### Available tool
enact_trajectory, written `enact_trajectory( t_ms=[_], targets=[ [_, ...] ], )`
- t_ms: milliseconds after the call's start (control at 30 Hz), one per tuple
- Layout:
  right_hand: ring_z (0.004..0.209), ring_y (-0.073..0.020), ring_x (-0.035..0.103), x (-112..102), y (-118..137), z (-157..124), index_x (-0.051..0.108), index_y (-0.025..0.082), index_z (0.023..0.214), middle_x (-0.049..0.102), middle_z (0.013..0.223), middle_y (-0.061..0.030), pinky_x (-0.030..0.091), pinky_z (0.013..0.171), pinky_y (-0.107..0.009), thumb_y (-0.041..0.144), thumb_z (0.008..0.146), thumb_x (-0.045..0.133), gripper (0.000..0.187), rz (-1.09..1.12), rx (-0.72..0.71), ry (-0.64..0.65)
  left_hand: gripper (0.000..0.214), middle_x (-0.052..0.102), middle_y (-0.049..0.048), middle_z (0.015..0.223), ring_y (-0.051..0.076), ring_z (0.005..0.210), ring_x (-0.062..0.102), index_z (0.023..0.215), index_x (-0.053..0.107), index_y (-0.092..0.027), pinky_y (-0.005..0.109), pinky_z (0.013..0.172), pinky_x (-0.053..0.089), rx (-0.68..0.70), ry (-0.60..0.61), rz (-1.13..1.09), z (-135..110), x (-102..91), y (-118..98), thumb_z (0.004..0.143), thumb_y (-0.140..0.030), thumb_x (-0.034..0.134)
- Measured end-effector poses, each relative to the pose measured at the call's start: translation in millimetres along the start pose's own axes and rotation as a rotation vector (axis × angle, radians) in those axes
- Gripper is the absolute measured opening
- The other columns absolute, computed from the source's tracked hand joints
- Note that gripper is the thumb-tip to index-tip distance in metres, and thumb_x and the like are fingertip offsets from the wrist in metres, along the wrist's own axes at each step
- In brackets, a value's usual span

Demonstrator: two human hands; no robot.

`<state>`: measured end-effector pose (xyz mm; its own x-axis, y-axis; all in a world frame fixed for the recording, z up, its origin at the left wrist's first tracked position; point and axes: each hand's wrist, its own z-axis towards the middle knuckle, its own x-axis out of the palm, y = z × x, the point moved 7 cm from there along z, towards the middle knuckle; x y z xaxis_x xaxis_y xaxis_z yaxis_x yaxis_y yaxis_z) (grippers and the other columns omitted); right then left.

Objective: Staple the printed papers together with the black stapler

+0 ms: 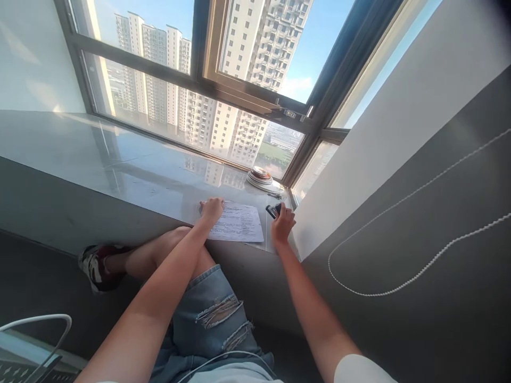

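Observation:
Printed paper sheets (pixel 239 222) lie on the glossy window sill, close to its front edge. My left hand (pixel 211 210) is closed at their upper left corner, its fingers curled around the edge; the exact grip is partly hidden. To the right of the paper, my right hand (pixel 283 222) is wrapped round a small black stapler (pixel 273 211), which it holds just above the sill, apart from the sheets. Part of the stapler is covered by my fingers.
A stack of plates or round dishes (pixel 261 178) sits in the sill's far right corner against the window frame. A white bead chain (pixel 383 294) hangs along the grey wall on the right. My bent leg (pixel 175 244) is against the sill's front. A white cable (pixel 51 317) loops at lower left.

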<state>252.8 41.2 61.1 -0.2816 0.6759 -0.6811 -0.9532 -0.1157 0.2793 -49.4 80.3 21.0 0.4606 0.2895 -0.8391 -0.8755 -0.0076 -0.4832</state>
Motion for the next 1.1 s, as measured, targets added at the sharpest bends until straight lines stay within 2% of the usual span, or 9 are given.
enact_trajectory(
  t_ms=[67,133,300,400,700,833,933,1000,1100],
  targets=[
    [0.117,-0.0320,0.050,-19.4,12.1,2.4,0.042,0.018,0.154,0.058,0.127,-0.0180,0.042,0.094,-0.046,0.020,0.103,0.030,0.053,0.028,0.041,-0.098,0.036,0.074,0.0161,0.109,0.036,0.117,0.060,0.104,0.075,-0.020,0.056,0.104,0.036,0.019,-0.001,0.002,0.6,2.8,-2.8,0.103,-0.018,0.039],
    [0.118,-0.0311,0.051,-24.8,39.2,0.5,0.041,0.019,0.156,0.059,0.128,-0.0177,0.043,0.093,-0.044,0.020,0.103,0.033,0.054,0.052,0.000,-0.063,0.034,0.074,0.0165,0.113,0.036,0.119,0.060,0.105,0.076,-0.020,0.056,0.105,0.037,0.040,-0.002,0.003,1.3,4.7,-5.1,0.102,-0.019,0.042],
    [0.118,-0.0273,0.054,13.9,120.3,-33.2,0.053,0.023,0.148,0.064,0.125,-0.0119,0.045,0.094,-0.039,0.010,0.096,0.049,0.054,0.109,-0.153,0.295,0.027,0.075,0.0136,0.121,0.032,0.123,0.064,0.117,0.074,-0.024,0.046,0.104,0.045,0.007,-0.186,-0.284,3.3,-17.2,5.1,0.100,-0.026,0.053],
    [0.118,-0.0298,0.058,30.1,136.5,-43.1,0.058,0.025,0.146,0.067,0.122,-0.0129,0.045,0.094,-0.041,0.011,0.097,0.049,0.051,0.136,-0.134,0.338,0.031,0.079,0.0111,0.111,0.025,0.108,0.072,0.108,0.076,-0.020,0.036,0.098,0.051,0.010,-0.380,-0.490,1.0,-41.0,17.3,0.101,-0.029,0.047],
    [0.118,-0.0325,0.061,16.5,60.3,-28.1,0.063,0.022,0.142,0.071,0.117,-0.0121,0.051,0.090,-0.039,0.019,0.094,0.057,0.049,0.096,-0.047,0.371,0.026,0.080,0.0087,0.089,0.026,0.088,0.075,0.083,0.078,-0.021,0.034,0.091,0.051,-0.030,-0.445,-0.549,-6.6,-49.8,21.9,0.087,-0.043,0.064],
    [0.116,-0.0304,0.064,13.0,26.1,-14.5,0.062,0.023,0.144,0.071,0.122,-0.0136,0.052,0.092,-0.037,0.034,0.101,0.052,0.046,0.197,-0.040,0.345,0.040,0.078,0.0079,0.082,0.025,0.081,0.072,0.077,0.071,-0.022,0.034,0.084,0.050,-0.124,-0.490,-0.585,-10.7,-55.3,27.6,0.099,-0.047,0.048],
    [0.120,-0.0237,0.064,12.0,-5.4,10.5,0.059,0.020,0.146,0.068,0.132,-0.0132,0.050,0.102,-0.036,0.029,0.107,0.032,0.048,0.254,0.026,0.205,0.043,0.072,0.0082,0.077,0.022,0.073,0.067,0.077,0.064,-0.021,0.033,0.075,0.047,-0.237,-0.612,-0.567,-17.0,-64.3,39.5,0.104,-0.035,0.033],
    [0.129,-0.0230,0.059,25.4,-21.8,24.2,0.062,0.015,0.142,0.064,0.139,-0.0158,0.046,0.109,-0.036,0.020,0.104,0.034,0.047,0.141,0.064,0.233,0.039,0.068,0.0073,0.076,0.021,0.072,0.063,0.079,0.059,-0.022,0.032,0.072,0.045,-0.288,-0.689,-0.553,-20.7,-69.3,45.7,0.104,-0.028,0.030],
    [0.143,-0.0279,0.049,61.5,-29.0,32.3,0.059,0.009,0.144,0.053,0.151,-0.0225,0.040,0.116,-0.041,0.029,0.102,0.050,0.047,0.015,0.062,0.430,0.035,0.062,0.0044,0.073,0.019,0.068,0.057,0.076,0.053,-0.023,0.030,0.069,0.042,-0.293,-0.717,-0.608,-21.6,-70.3,49.0,0.103,-0.026,0.031]
  ],
)
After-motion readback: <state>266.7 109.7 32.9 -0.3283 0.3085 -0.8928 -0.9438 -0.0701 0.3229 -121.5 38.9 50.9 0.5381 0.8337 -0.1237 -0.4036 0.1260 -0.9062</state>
